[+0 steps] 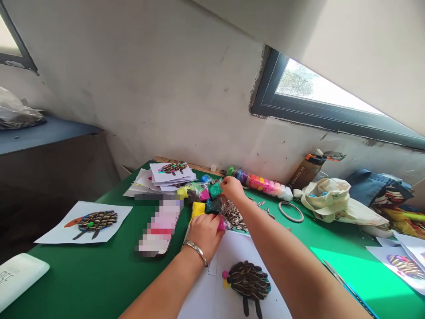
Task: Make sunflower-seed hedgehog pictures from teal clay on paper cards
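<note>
My left hand (206,235), with a silver bracelet at its wrist, rests at the upper edge of a white sheet (202,297). Its fingers are curled at a packet of pink clay (222,223), beside yellow clay (198,210). Farther back, my right hand (233,188) has its fingertips pinched together at the edge of a packet of green clay (215,190). Dark clay (213,206) lies between the hands. Below them on the sheet is a bird-like figure (250,280) of sunflower seeds, with a pink and yellow head and two dark legs.
Loose sunflower seeds (235,217) lie right of the clay. A phone (162,228) and a finished seed picture (83,221) are at left. Behind stand stacked pictures (172,173) and a colourful clay tube (262,184). A tape ring (291,212), cloth bag (332,199) and bottle (307,170) are right.
</note>
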### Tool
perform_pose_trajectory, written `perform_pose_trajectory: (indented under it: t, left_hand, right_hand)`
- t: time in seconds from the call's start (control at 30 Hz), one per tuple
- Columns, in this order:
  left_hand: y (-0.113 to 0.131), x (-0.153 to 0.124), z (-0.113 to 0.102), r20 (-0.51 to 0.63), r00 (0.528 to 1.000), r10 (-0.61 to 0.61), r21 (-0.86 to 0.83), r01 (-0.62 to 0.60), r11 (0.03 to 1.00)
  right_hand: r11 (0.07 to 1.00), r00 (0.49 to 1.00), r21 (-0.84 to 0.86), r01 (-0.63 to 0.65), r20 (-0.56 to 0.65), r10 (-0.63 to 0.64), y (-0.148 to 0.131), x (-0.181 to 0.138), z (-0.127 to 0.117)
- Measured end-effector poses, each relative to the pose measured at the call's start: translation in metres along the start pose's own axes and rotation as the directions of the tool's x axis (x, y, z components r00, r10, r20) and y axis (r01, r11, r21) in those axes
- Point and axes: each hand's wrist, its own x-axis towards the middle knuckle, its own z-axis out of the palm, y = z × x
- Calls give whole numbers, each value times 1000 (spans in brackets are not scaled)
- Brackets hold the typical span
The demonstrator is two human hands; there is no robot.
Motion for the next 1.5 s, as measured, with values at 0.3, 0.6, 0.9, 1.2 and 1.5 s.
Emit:
perform_pose_trajectory:
  t: [0.3, 0.6, 0.9, 1.2, 1.5]
  left_hand:
    - [11, 1, -21, -224, 965, -140, -471, 18, 882]
    - [47, -4, -21, 289, 948, -132, -813, 316, 490]
    - [43, -2, -20, 432, 902, 17, -842, 396, 365]
    - [37, -2, -16, 473, 874, 112, -869, 441, 226]
    - [40, -4, -20, 474, 863, 172, -880, 460, 117]
  right_hand:
    - [938, 994, 328, 112, -25, -109, 6, -111, -62]
    - [717, 982, 671, -188, 129, 137, 39, -200, -65]
    - [321, 912, 857, -403, 404, 67, 50, -197, -77]
    - [190, 877, 860, -474, 481, 10, 54, -195, -81]
    - [154, 891, 885, -439, 450, -49, 47, -200, -79]
